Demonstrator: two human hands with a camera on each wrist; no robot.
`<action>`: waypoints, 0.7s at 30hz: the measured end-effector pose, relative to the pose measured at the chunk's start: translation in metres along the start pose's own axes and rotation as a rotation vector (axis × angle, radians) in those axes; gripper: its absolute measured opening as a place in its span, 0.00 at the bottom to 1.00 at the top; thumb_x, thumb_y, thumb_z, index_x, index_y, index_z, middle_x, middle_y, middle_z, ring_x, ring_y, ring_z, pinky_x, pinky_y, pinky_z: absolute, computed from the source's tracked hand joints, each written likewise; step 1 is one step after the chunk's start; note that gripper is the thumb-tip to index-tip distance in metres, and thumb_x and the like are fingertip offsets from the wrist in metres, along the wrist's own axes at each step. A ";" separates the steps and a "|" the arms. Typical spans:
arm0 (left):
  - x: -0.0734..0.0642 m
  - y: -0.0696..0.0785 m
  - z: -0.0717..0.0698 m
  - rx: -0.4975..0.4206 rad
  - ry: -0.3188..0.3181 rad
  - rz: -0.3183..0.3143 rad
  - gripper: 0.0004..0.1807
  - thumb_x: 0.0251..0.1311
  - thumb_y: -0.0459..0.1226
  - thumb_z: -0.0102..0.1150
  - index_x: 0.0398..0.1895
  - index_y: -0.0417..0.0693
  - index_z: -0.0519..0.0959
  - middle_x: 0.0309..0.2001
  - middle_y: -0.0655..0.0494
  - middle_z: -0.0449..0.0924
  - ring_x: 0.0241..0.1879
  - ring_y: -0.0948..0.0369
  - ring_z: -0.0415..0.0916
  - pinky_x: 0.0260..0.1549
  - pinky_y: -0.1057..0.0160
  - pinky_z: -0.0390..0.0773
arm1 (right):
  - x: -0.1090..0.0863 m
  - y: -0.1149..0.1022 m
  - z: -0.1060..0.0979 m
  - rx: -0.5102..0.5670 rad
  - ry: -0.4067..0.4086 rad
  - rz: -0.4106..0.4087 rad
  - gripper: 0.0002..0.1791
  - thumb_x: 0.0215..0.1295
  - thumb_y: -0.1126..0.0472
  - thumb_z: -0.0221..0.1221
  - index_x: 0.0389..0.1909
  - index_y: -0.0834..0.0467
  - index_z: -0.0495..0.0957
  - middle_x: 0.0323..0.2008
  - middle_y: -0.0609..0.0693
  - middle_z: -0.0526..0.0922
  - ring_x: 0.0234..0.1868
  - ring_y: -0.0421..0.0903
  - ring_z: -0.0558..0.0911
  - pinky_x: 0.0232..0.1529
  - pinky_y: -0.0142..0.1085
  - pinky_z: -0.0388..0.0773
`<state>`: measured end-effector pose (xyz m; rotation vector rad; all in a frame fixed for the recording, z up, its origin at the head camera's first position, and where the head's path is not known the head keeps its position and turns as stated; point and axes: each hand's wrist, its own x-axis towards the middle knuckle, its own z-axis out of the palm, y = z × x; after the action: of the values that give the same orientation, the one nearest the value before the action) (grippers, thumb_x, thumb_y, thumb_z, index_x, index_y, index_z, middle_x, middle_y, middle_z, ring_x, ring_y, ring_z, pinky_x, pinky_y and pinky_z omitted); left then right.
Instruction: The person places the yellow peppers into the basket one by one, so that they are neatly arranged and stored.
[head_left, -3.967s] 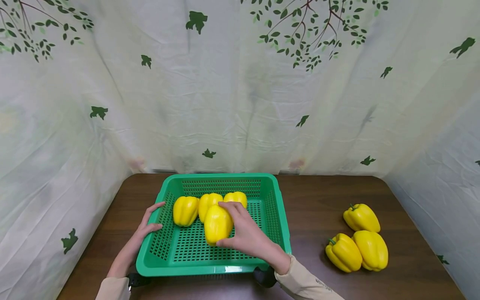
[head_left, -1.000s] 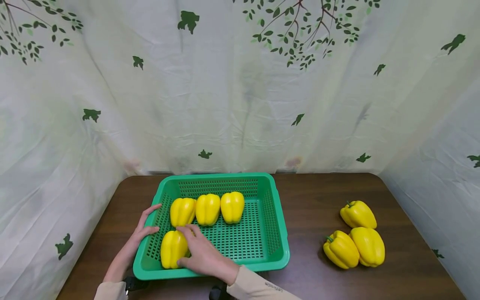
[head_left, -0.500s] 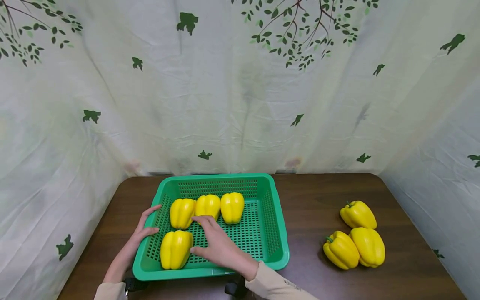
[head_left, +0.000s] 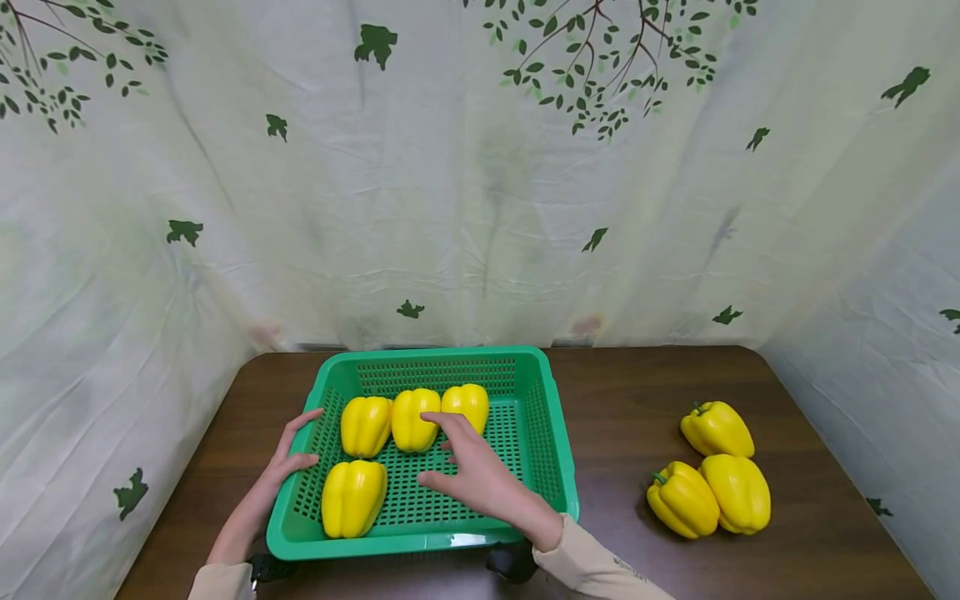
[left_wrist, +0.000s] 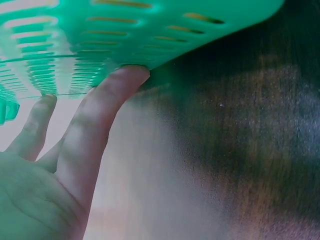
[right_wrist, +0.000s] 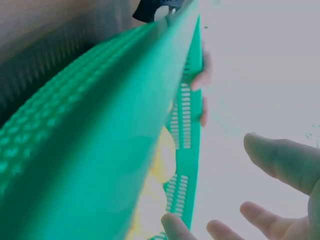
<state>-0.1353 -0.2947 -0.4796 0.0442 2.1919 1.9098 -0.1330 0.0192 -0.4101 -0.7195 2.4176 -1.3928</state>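
A green perforated basket (head_left: 420,546) holds several yellow bell peppers: three in a row toward the back, one of them the middle pepper (head_left: 414,421), and one pepper (head_left: 354,498) at the front left. My left hand (head_left: 288,450) rests on the basket's left rim, thumb and fingers nearly straight; in the left wrist view the fingers (left_wrist: 90,135) reach up along the outer wall. Over the basket's middle, my right hand (head_left: 483,475) has thumb and fingers spread, holding nothing. It partly covers the rightmost pepper (head_left: 467,405) of the row.
Three more yellow bell peppers lie together on the brown table (head_left: 615,417) at the right, one pepper (head_left: 717,429) behind the other two. A pale curtain (head_left: 480,208) with leaf prints hangs beyond the table's back edge.
My right hand carried a pepper to the basket's front left corner and let go of it. It has since moved right, away from that pepper. My left hand stays on the rim.
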 end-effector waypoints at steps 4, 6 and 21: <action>0.000 0.000 0.000 0.014 -0.014 0.044 0.31 0.69 0.36 0.37 0.72 0.63 0.45 0.70 0.38 0.35 0.58 0.41 0.57 0.44 0.59 0.75 | -0.005 0.002 -0.011 0.004 0.015 -0.001 0.36 0.62 0.56 0.63 0.69 0.51 0.59 0.66 0.51 0.62 0.52 0.49 0.74 0.49 0.41 0.75; 0.000 0.000 0.000 0.019 -0.017 0.062 0.30 0.69 0.36 0.37 0.72 0.62 0.45 0.70 0.38 0.36 0.58 0.42 0.58 0.44 0.59 0.75 | -0.008 0.004 -0.017 0.014 0.022 -0.001 0.36 0.63 0.56 0.63 0.69 0.51 0.59 0.66 0.51 0.61 0.54 0.51 0.74 0.50 0.41 0.75; 0.001 -0.002 -0.001 -0.009 -0.016 0.074 0.31 0.69 0.34 0.38 0.72 0.63 0.47 0.70 0.40 0.37 0.55 0.59 0.65 0.44 0.62 0.75 | -0.028 0.028 -0.064 0.004 0.115 -0.014 0.35 0.63 0.59 0.62 0.70 0.54 0.60 0.66 0.54 0.62 0.55 0.56 0.74 0.51 0.50 0.74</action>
<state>-0.1365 -0.2955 -0.4815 0.1401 2.2007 1.9505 -0.1465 0.0925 -0.4020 -0.6737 2.5002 -1.4824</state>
